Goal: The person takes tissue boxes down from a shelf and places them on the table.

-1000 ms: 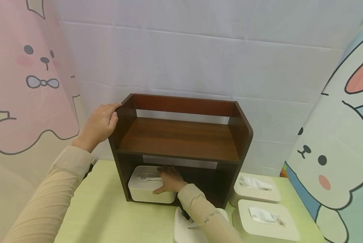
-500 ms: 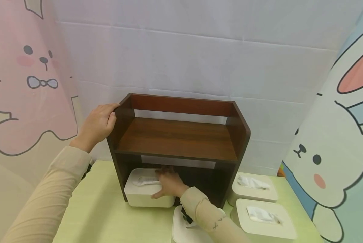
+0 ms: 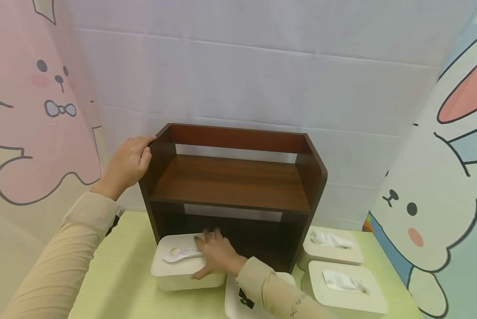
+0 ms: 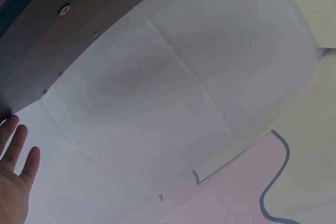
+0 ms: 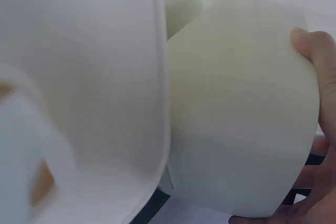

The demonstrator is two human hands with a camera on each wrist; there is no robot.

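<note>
My right hand spans a white tissue box, thumb at its front and fingers over its far right part. The box sits at the front of the lower compartment, jutting out past the shelf, with a tissue in its lid slot. In the right wrist view, thumb and fingers grip opposite sides of the tissue box. My left hand rests at the top left side of the dark brown wooden shelf; in the left wrist view its fingers are straight, one tip at the panel.
Another white tissue box stands in front, partly under my right forearm; its lid fills the left of the right wrist view. Two more tissue boxes, a near one and a far one, stand right of the shelf on the pale green table.
My right hand has drawn the tissue box forward and slightly left, from inside the lower compartment to beyond its front edge. The left hand has stayed on the shelf side.
</note>
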